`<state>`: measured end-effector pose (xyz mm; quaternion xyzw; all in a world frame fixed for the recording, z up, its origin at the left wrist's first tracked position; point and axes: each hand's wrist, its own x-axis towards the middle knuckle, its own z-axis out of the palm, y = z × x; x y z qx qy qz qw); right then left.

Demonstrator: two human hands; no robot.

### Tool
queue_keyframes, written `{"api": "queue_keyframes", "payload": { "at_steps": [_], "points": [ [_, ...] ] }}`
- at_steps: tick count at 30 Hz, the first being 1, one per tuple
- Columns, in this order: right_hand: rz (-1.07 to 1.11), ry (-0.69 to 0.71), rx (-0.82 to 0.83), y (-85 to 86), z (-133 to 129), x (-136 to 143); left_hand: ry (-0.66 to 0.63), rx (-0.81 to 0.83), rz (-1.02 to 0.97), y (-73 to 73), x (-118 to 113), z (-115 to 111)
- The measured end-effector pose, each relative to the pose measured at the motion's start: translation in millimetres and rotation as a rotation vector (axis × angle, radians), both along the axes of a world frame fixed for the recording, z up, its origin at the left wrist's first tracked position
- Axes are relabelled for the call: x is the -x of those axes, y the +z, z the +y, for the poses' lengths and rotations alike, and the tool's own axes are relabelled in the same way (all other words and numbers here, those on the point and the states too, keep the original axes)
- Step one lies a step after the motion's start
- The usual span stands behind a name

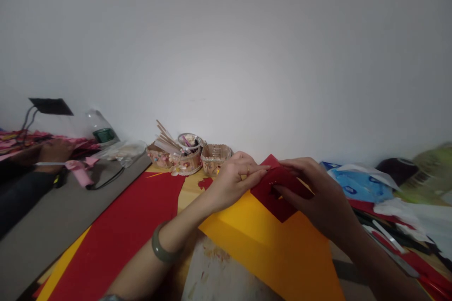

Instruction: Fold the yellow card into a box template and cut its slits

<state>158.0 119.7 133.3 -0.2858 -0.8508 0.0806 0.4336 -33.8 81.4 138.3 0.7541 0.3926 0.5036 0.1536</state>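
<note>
Above a yellow sheet (293, 249), both hands hold a dark red folded piece (282, 207). My left hand (238, 176), with a ring on one finger and a green bangle on the wrist, pinches its upper left edge. From the right, my right hand (314, 193) grips the same piece, thumb on its near face and fingers behind. Small pale dots show on the red surface near the right thumb. Whether the piece is paper or felt, I cannot tell.
Decorated baskets (185, 162) with sticks stand by the wall. A red sheet (123, 230) lies left; beyond it are a pink glue gun (79, 174), a bottle (100, 127) and another person's hand (56, 153). At right sit a blue packet (360, 186) and scraps.
</note>
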Motion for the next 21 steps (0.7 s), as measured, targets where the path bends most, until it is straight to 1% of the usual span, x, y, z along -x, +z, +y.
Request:
{"api": "queue_keyframes", "payload": {
  "at_steps": [6,10,13,15,17,19,21],
  "points": [
    [0.013,0.029,0.084,2.0,-0.8,0.0,0.001,-0.033,0.017,-0.6,2.0,0.8],
    [0.023,0.031,0.084,2.2,1.9,-1.3,0.038,-0.059,0.003,0.4,4.7,2.2],
    [0.047,0.051,0.118,2.5,3.6,-3.6,0.057,0.009,-0.062,3.9,7.5,2.1],
    [0.077,0.069,0.165,3.0,4.4,-4.8,0.053,0.067,-0.150,6.5,8.2,1.5],
    [0.104,0.117,0.257,4.0,5.1,-5.3,0.046,0.141,-0.295,8.0,7.6,1.1],
    [0.139,0.208,0.410,5.3,5.9,-5.0,0.060,0.222,-0.450,8.3,6.2,0.9],
    [0.188,0.287,0.568,6.3,6.7,-4.5,0.053,0.280,-0.544,7.9,4.8,0.5]
  ]
}}
